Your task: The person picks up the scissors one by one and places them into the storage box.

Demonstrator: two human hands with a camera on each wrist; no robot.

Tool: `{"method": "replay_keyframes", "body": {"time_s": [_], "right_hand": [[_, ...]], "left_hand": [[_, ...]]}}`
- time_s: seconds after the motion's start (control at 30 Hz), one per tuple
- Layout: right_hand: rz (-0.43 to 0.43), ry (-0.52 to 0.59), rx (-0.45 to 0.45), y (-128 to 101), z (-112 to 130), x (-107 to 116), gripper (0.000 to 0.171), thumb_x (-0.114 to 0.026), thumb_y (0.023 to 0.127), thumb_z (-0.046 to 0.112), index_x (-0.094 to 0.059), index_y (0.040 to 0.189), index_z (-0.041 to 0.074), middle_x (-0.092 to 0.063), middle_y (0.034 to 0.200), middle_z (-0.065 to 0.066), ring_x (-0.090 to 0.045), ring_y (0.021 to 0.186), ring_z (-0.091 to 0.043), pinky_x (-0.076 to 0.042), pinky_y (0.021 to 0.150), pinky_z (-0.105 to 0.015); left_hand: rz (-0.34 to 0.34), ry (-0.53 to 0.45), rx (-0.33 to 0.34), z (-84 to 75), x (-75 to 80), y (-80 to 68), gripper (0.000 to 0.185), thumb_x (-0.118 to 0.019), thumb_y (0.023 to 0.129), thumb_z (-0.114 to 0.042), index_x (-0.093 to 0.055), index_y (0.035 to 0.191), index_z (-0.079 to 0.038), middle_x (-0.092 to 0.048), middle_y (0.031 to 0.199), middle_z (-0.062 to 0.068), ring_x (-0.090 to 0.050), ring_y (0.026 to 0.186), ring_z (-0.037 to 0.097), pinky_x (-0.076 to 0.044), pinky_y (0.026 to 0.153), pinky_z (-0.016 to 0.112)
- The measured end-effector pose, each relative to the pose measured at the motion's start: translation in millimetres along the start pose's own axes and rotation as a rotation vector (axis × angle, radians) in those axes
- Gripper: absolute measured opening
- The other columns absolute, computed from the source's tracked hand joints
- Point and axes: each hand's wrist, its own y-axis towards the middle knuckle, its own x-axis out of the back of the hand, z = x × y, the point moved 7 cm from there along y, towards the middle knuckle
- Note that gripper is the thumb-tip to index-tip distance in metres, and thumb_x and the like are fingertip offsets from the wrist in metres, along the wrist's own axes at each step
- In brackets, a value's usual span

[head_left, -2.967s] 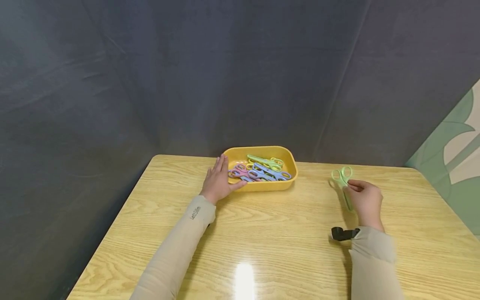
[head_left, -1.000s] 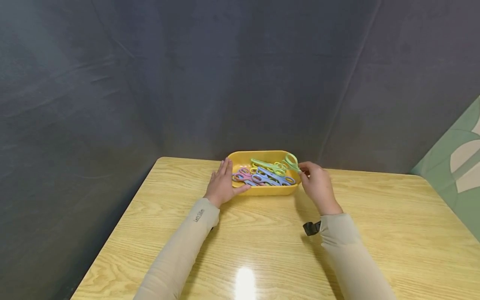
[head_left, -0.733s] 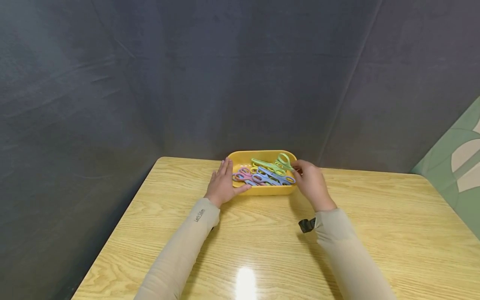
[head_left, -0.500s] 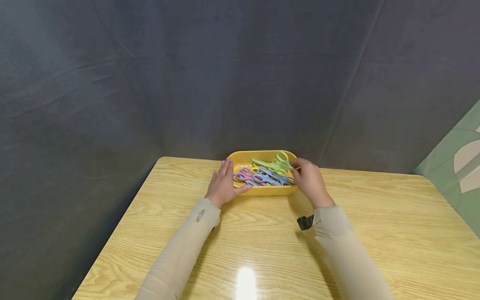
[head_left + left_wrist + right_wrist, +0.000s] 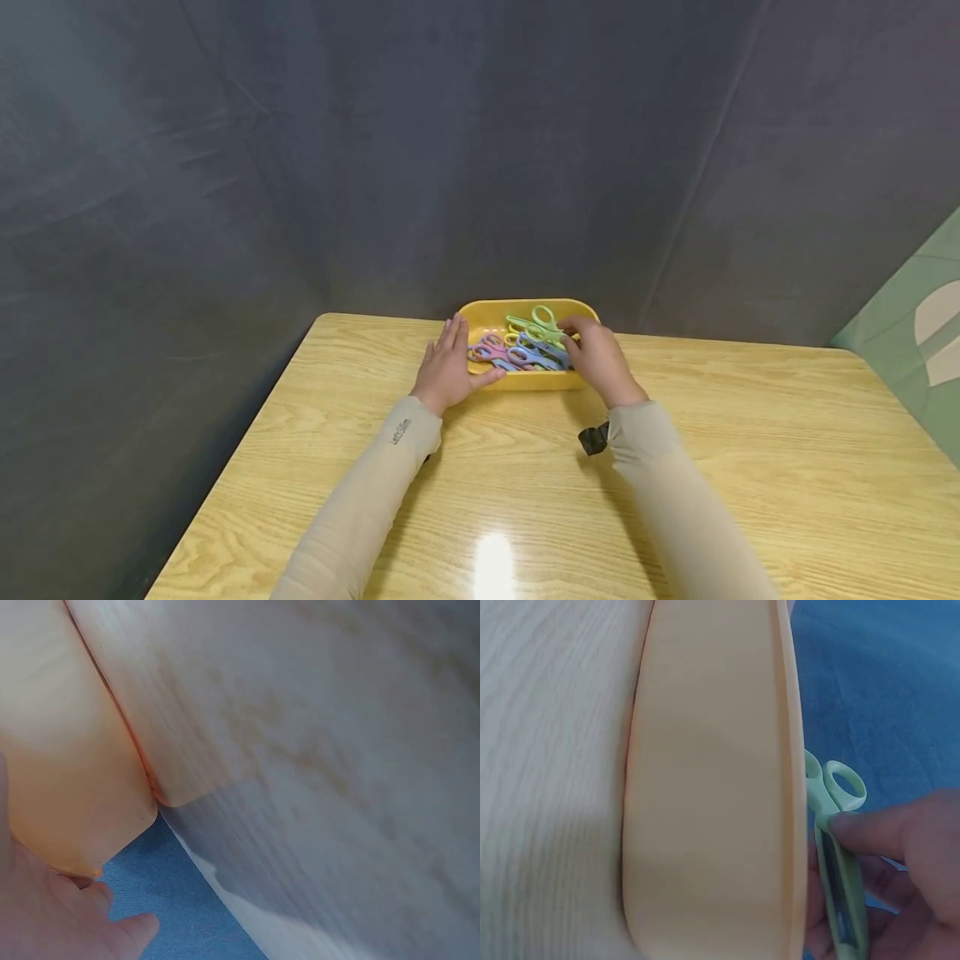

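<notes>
Green scissors (image 5: 542,323) pinched in my right hand (image 5: 594,360), over the yellow tray (image 5: 525,381), not released. Left hand (image 5: 444,372) flat, fingers straight, bracing tray. Table bare otherwise.

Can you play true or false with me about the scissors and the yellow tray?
1. The right hand holds green scissors over the yellow tray. True.
2. The left hand is lifting pink scissors. False: it rests flat against the tray's left side and holds nothing.
3. The tray is empty. False: pink, blue and green scissors lie in it.
4. The tray stands on a wooden table. True.
5. Both sleeves are bright red. False: they are beige.
</notes>
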Motion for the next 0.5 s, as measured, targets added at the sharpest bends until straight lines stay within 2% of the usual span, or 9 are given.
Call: {"method": "replay_keyframes", "body": {"time_s": [0.27, 0.37, 0.5], "right_hand": [[0.019, 0.073, 0.003, 7.6, 6.7, -13.8, 0.028, -0.059, 0.101, 0.003, -0.064, 0.126, -0.009, -0.067, 0.117, -0.027, -0.066, 0.102, -0.041, -0.053, 0.087, -0.052], [0.019, 0.12, -0.015, 9.8, 9.0, -19.1, 0.028, -0.059, 0.1, 0.004, -0.065, 0.125, -0.007, -0.068, 0.114, -0.026, -0.069, 0.095, -0.037, -0.055, 0.081, -0.048], [-0.01, 0.185, -0.033, 11.1, 11.1, -23.5, 0.022, -0.062, 0.098, 0.004, -0.068, 0.116, -0.007, -0.07, 0.103, -0.023, -0.07, 0.079, -0.029, -0.055, 0.067, -0.037]], "left_hand": [[0.027, -0.004, 0.02, -1.0, 0.4, 0.4, 0.118, -0.063, 0.086, -0.073, -0.007, 0.163, -0.004, 0.0, 0.171, 0.009, -0.002, 0.156, 0.024, -0.012, 0.123, 0.054], [0.02, 0.005, 0.02, -0.3, 0.0, 1.2, 0.117, -0.063, 0.086, -0.073, -0.008, 0.163, -0.003, -0.001, 0.171, 0.009, -0.003, 0.156, 0.024, -0.012, 0.123, 0.053], [0.016, 0.012, 0.018, 0.4, -0.8, 1.7, 0.117, -0.063, 0.086, -0.073, -0.009, 0.163, -0.003, -0.003, 0.171, 0.011, -0.004, 0.156, 0.025, -0.013, 0.123, 0.054]]}}
